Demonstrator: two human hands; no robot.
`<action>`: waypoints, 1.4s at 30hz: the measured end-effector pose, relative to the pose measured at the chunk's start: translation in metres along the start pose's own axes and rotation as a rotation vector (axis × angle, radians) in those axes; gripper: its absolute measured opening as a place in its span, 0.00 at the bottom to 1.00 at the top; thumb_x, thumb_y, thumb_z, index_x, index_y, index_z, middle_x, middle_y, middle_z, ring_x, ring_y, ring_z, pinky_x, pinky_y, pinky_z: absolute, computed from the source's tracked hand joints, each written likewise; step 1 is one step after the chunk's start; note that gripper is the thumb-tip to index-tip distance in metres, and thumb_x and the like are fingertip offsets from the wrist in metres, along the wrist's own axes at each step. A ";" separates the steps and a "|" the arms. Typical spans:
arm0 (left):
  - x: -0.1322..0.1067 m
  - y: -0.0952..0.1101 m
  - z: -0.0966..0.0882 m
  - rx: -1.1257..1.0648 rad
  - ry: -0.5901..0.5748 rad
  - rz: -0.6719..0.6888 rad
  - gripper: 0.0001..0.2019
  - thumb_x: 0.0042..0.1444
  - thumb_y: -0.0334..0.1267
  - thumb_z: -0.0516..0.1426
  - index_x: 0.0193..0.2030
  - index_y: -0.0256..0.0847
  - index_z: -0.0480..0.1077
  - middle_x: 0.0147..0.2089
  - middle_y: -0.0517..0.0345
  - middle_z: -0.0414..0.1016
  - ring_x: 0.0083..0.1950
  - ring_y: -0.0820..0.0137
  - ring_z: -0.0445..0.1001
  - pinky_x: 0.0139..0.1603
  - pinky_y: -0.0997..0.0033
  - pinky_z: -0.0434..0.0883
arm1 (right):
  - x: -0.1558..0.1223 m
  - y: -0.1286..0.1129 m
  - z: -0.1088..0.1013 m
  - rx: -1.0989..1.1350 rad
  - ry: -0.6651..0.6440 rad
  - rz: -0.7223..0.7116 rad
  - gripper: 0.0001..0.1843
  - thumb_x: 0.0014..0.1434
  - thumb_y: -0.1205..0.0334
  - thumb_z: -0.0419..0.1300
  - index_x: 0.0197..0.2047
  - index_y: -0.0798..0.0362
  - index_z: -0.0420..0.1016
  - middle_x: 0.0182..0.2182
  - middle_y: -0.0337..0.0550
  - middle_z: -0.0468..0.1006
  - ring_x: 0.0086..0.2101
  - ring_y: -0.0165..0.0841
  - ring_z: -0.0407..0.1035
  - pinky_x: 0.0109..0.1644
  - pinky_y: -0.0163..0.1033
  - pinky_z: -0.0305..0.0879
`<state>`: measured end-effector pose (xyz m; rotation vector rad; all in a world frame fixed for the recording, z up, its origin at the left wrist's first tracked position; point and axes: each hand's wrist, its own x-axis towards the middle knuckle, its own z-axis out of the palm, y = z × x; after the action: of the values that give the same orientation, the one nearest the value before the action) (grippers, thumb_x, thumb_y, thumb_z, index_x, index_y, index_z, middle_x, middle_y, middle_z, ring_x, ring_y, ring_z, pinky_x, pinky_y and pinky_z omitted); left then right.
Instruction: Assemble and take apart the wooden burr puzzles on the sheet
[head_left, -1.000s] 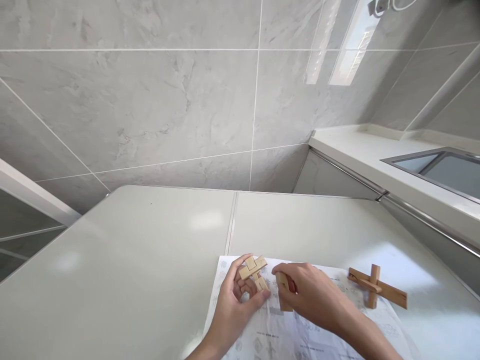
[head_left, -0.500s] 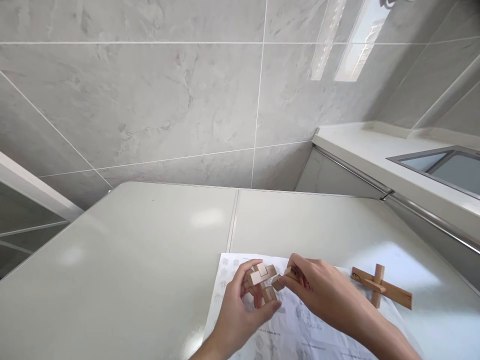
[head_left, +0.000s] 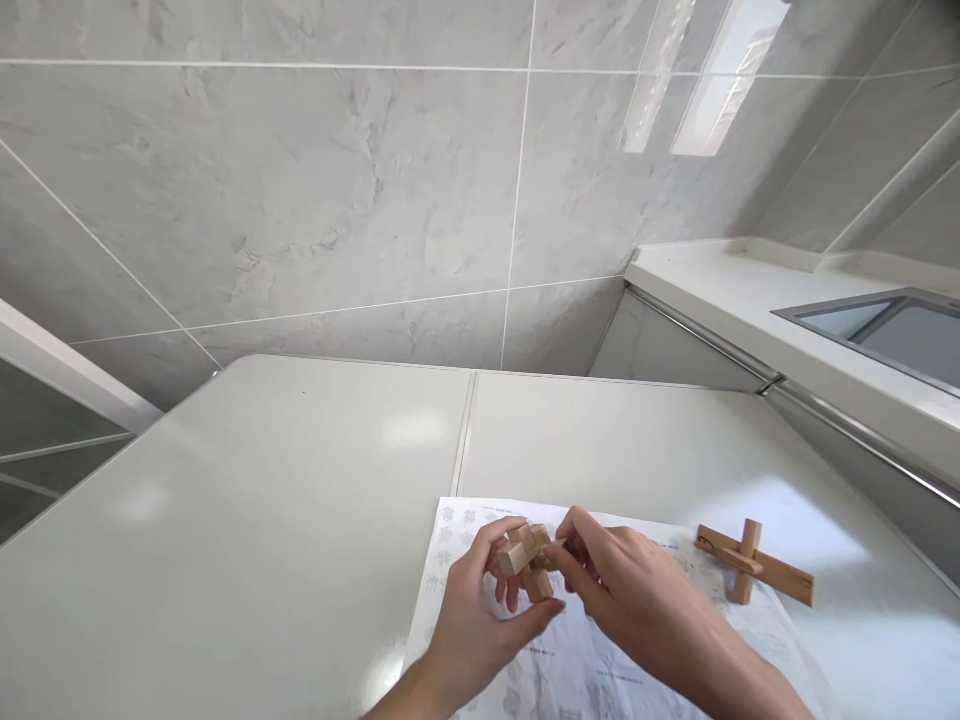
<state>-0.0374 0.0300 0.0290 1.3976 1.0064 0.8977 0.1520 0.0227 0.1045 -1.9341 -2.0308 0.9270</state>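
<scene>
Pale wooden burr puzzle pieces [head_left: 521, 553], interlocked in a small cluster, sit between the thumb and fingers of my left hand [head_left: 484, 600]. My right hand [head_left: 611, 565] pinches another wooden piece [head_left: 561, 546] against the right side of that cluster. The fingers mostly cover this piece, so I cannot tell how far it sits inside. Under both hands lies a printed paper sheet [head_left: 577, 655] with small puzzle drawings and lines of text.
On the sheet's right edge rests a second wooden assembly, a cross of several sticks [head_left: 750, 562]. The white table [head_left: 300, 520] has a seam down its middle. Behind it stands a grey tiled wall [head_left: 300, 190], with a white counter [head_left: 750, 295] at the right.
My right hand has moved left, bringing its wooden piece from a small gap away to the cluster. My left hand has turned the cluster slightly. The view has shifted a little.
</scene>
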 end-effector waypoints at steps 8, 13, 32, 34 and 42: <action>-0.001 0.000 0.001 0.022 0.004 -0.035 0.31 0.51 0.40 0.75 0.61 0.51 0.71 0.35 0.65 0.74 0.32 0.70 0.65 0.38 0.69 0.69 | 0.001 -0.004 0.006 0.042 0.023 0.010 0.14 0.74 0.57 0.50 0.34 0.45 0.62 0.29 0.39 0.82 0.25 0.39 0.72 0.29 0.40 0.53; -0.002 0.004 0.001 0.157 0.066 0.044 0.30 0.48 0.35 0.76 0.58 0.54 0.75 0.42 0.61 0.75 0.36 0.69 0.67 0.40 0.68 0.70 | -0.002 -0.005 0.006 0.058 0.006 -0.014 0.13 0.75 0.57 0.50 0.35 0.45 0.61 0.25 0.36 0.80 0.25 0.39 0.72 0.28 0.39 0.51; -0.003 -0.001 0.000 0.146 0.055 0.144 0.35 0.48 0.33 0.77 0.61 0.57 0.74 0.53 0.59 0.74 0.34 0.73 0.68 0.37 0.69 0.73 | -0.003 -0.004 0.005 0.078 -0.049 0.014 0.13 0.75 0.55 0.50 0.35 0.44 0.57 0.27 0.35 0.81 0.26 0.39 0.70 0.31 0.39 0.53; -0.003 -0.001 0.000 0.157 0.057 0.147 0.35 0.47 0.32 0.77 0.61 0.57 0.74 0.53 0.59 0.74 0.35 0.72 0.69 0.37 0.69 0.73 | -0.003 -0.004 0.004 0.094 -0.057 -0.003 0.14 0.75 0.55 0.50 0.35 0.44 0.58 0.28 0.35 0.82 0.26 0.39 0.70 0.32 0.39 0.53; -0.001 -0.001 0.002 0.163 0.051 0.110 0.36 0.46 0.30 0.76 0.61 0.57 0.74 0.52 0.59 0.76 0.38 0.70 0.70 0.35 0.71 0.71 | -0.005 -0.008 0.002 0.086 -0.085 -0.031 0.13 0.75 0.59 0.49 0.35 0.44 0.57 0.28 0.36 0.82 0.27 0.39 0.71 0.31 0.40 0.51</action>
<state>-0.0364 0.0280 0.0277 1.5868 1.0684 0.9531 0.1451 0.0173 0.1089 -1.8440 -2.0248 1.0873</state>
